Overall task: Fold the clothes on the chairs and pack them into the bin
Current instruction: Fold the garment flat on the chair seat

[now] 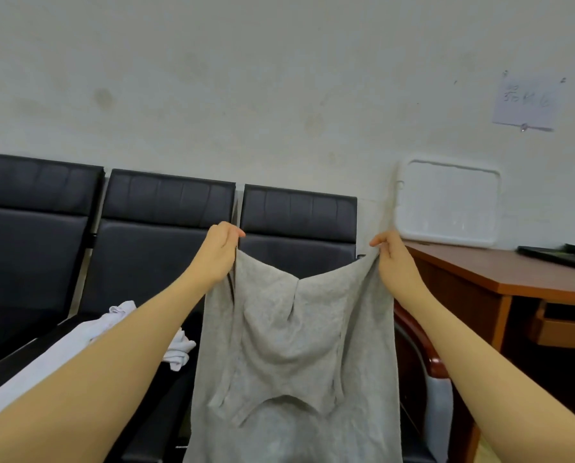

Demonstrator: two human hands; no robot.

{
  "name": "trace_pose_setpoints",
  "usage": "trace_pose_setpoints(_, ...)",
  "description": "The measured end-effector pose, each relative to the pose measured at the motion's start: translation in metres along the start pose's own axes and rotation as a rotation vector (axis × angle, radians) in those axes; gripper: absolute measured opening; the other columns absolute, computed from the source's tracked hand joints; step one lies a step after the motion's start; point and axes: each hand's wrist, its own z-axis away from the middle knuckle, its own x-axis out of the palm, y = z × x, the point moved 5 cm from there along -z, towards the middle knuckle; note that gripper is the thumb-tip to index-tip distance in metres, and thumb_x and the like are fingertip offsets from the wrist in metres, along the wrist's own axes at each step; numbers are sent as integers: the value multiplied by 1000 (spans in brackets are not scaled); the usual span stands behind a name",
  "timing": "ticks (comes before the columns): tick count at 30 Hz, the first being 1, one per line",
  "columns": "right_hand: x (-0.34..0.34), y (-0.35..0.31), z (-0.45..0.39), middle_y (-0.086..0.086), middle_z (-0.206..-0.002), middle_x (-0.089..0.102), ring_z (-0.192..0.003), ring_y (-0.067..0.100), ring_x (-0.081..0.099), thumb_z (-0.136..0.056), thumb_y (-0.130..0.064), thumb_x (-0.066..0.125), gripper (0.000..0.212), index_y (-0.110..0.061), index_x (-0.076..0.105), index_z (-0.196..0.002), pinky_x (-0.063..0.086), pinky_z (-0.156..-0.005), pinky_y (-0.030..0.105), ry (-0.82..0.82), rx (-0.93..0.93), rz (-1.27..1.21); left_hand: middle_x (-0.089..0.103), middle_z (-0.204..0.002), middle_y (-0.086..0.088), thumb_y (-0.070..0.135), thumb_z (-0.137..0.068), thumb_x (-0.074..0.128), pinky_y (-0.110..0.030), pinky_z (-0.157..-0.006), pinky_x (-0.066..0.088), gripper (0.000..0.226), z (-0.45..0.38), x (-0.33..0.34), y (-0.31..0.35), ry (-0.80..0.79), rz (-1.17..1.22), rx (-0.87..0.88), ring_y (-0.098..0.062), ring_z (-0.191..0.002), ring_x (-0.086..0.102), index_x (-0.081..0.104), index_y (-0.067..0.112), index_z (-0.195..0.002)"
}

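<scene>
White clothes [179, 349] on chairs [139, 262] (blk).

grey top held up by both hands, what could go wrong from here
1. Each hand, left and right, only pinches a top corner of the grey top, so one grip may slip and the fabric drop.
2. The hanging top bunches in the middle, so the fold may come out uneven.
3. The white garment lies loose on the chair and could get dragged.

One head-worn view faces the chairs [165, 235] and wall (seemingly near), angled slightly downward.
</scene>
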Motion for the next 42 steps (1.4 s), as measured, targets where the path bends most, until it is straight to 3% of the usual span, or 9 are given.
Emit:
trace_pose_setpoints(3,5,18,-3,9,-101,48,-94,26,51,-102,-14,34,27,-12,61,-103,43,-81,34,-29,43,66,34,-106,-4,48,-90,52,-34,-88,41,33,-4,4,-21,-121,-212,8,-20,-93,44,61,17,-93)
trace_pose_setpoints(5,10,32,-4,9,-106,43,-103,28,46,-98,-30,45,20,-23,63,-101,38,-92,39,-76,79,210,29,-106,-1,46,-83,64,-31,-83,38,29,-4,7,-33,-199,-447,76,-19,-94,37,59,20,-93)
trace_pose_setpoints(11,19,54,5,0,-106,35,-105,24,35,-88,-39,61,9,-32,65,-92,25,-88,34,-176,64,548,36,-113,-8,32,-96,50,-30,-77,31,20,-2,9,-62,-117,-800,61,-19,-90,34,53,12,-102)
trace_pose_setpoints(17,25,64,11,-2,-110,47,-112,23,42,-94,-27,56,12,-21,66,-92,21,-93,34,-33,-18,554,35,-106,-5,24,-100,42,-34,-78,33,17,12,12,-79,58,-554,1,-24,-92,40,45,8,-94)
trace_pose_setpoints(22,29,68,19,2,-87,52,-84,22,54,-99,-13,45,15,-12,52,-86,44,-76,33,13,5,209,44,-93,-3,20,-100,42,-23,-61,37,17,25,16,-83,130,-253,-9,-18,-78,46,46,9,-88)
trace_pose_setpoints(25,28,66,25,1,-86,51,-83,20,53,-99,-16,45,12,-13,50,-89,41,-67,27,12,9,165,45,-95,-2,14,-99,45,-14,-62,33,11,31,16,-77,155,-173,29,-7,-75,44,52,10,-92)
trace_pose_setpoints(31,24,75,39,-4,-98,41,-96,14,34,-89,-31,61,10,-23,60,-95,21,-81,29,-78,-47,424,43,-94,0,11,-96,51,-8,-67,35,11,48,21,-69,157,-162,105,-3,-75,46,62,9,-99)
trace_pose_setpoints(35,19,80,49,-3,-102,40,-104,22,37,-88,-28,63,13,-21,63,-98,20,-82,30,-31,-12,445,41,-91,0,11,-93,57,-14,-70,36,13,63,25,-75,209,-182,131,-6,-73,45,66,7,-101)
trace_pose_setpoints(42,36,113,60,-2,-102,42,-110,24,36,-88,-26,66,9,-27,69,-97,16,-83,29,-70,51,410,38,-88,-1,11,-88,65,-7,-66,35,12,78,52,-113,181,-157,25,-8,-70,44,72,6,-96)
